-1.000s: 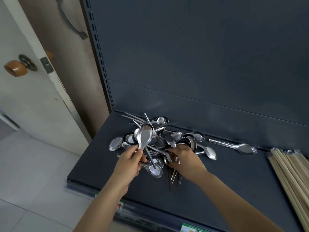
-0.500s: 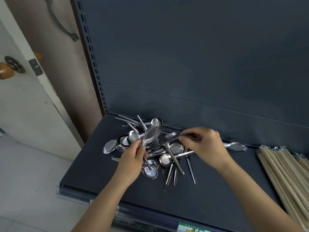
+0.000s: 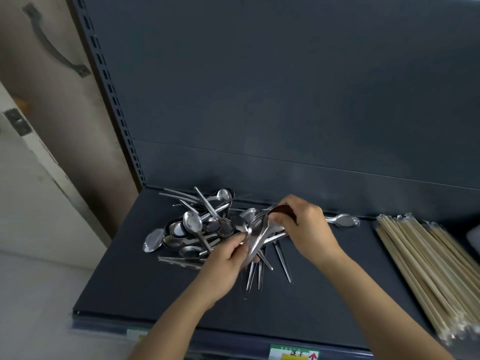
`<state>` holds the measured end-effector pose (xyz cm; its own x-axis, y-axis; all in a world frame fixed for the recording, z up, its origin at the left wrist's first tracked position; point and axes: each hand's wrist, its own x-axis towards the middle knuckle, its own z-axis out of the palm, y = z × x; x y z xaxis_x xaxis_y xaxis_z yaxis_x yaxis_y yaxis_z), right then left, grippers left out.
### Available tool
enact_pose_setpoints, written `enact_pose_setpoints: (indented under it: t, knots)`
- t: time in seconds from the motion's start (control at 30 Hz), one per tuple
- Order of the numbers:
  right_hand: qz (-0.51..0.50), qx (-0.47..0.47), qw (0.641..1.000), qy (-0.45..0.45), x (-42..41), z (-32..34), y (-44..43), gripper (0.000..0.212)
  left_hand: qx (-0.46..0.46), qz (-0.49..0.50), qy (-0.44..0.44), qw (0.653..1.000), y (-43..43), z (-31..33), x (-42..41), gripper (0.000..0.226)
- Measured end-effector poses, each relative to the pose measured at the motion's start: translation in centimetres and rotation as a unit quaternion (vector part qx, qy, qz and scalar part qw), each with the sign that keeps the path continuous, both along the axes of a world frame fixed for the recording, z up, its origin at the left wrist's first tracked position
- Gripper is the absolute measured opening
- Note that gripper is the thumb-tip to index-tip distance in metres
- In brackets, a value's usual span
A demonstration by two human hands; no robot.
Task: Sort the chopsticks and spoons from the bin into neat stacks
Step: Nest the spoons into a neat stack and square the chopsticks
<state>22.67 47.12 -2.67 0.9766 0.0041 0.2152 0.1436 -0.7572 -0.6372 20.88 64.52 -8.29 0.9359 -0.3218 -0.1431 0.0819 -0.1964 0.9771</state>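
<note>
A loose pile of steel spoons (image 3: 200, 227) lies on the left half of a dark shelf (image 3: 145, 281). My left hand (image 3: 226, 266) grips the handles of a few spoons (image 3: 255, 235) stacked bowl to bowl above the pile. My right hand (image 3: 306, 227) pinches the bowl of a spoon (image 3: 279, 210) and holds it against the top of that stack. One spoon (image 3: 342, 220) lies alone behind my right hand. A neat bundle of wooden chopsticks (image 3: 428, 271) lies at the right end of the shelf.
The shelf's upright back panel (image 3: 285, 100) rises right behind the pile. A slotted post (image 3: 111, 100) stands at its left, with a wall and a white door (image 3: 33, 193) beyond. Price labels (image 3: 293, 353) line the shelf's front edge. A pale object (image 3: 474, 239) shows at far right.
My right hand picked a spoon from the pile's right side and brought it left to the stack in my left hand. My left hand shifted right. The camera tilted and moved closer.
</note>
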Motion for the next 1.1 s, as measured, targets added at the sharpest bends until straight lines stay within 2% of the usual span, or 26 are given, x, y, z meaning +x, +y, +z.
enact_pose_setpoints:
  t: [0.1,0.27,0.37,0.43,0.5,0.57,0.67,0.83,0.93,1.1]
  knots:
    - [-0.043,-0.016,0.998,-0.037,-0.3,-1.3,-0.5,0.02,0.014,-0.013,0.011,1.0,-1.3,-0.1,-0.7,0.026]
    - [-0.107,0.005,0.994,-0.024,-0.4,-3.2,-1.0,0.032,0.046,-0.041,0.012,0.998,-2.8,-0.5,-1.3,0.024]
    - [-0.11,0.042,0.993,-0.01,0.5,-4.0,-2.4,0.029,0.026,-0.034,0.03,0.999,-2.9,-0.8,-1.1,0.017]
    - [-0.131,0.05,0.989,0.037,1.2,-5.0,-4.3,0.032,0.013,0.004,0.059,0.998,-2.5,-0.9,-0.6,0.014]
    - [-0.14,-0.015,0.983,0.115,1.7,-6.8,-6.5,0.039,0.0,0.042,0.086,0.995,-1.9,-1.0,-0.2,0.013]
    - [-0.108,-0.1,0.97,0.194,1.8,-8.6,-8.0,0.058,-0.013,0.067,0.102,0.992,-1.3,-0.9,0.2,0.015]
    - [-0.072,-0.141,0.955,0.253,1.9,-10.2,-8.5,0.07,-0.006,0.083,0.101,0.991,-0.8,-0.7,0.4,0.02]
    - [-0.081,-0.182,0.963,0.181,2.0,-11.1,-8.3,0.045,0.013,0.089,0.088,0.992,-1.0,-0.5,0.6,0.02]
    - [-0.102,-0.183,0.963,0.167,1.9,-11.1,-8.8,0.03,0.031,0.086,0.073,0.993,-1.6,-0.3,0.8,0.022]
    - [-0.192,-0.184,0.955,0.134,0.7,-9.9,-11.2,0.023,0.054,0.076,0.036,0.995,-3.0,-0.2,1.7,0.019]
